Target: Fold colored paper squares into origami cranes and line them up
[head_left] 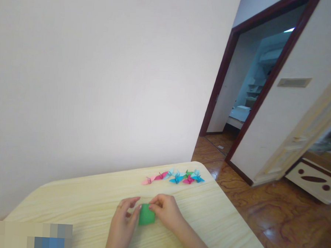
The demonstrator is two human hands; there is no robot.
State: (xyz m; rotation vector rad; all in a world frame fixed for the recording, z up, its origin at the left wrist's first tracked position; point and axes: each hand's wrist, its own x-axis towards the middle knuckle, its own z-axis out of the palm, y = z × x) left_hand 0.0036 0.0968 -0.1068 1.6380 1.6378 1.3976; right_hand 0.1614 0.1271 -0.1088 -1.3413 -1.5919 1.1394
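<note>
A folded piece of green origami paper [146,214] lies on the pale wood-grain table [218,215], held between both hands. My left hand [123,223] pinches its left edge with the thumb and fingers. My right hand [165,212] presses on its upper right corner, with the fingertips covering part of the paper. Beyond the hands, a row of several origami cranes [173,177] in pink, light blue, blue and green lies near the table's far edge, out of reach of my fingers.
The table's far side meets a white wall [86,86], and its right edge drops to a glossy reddish-brown floor [282,219]. A dark-framed doorway [220,82] opens to another room. A pale door [298,138] stands at the right.
</note>
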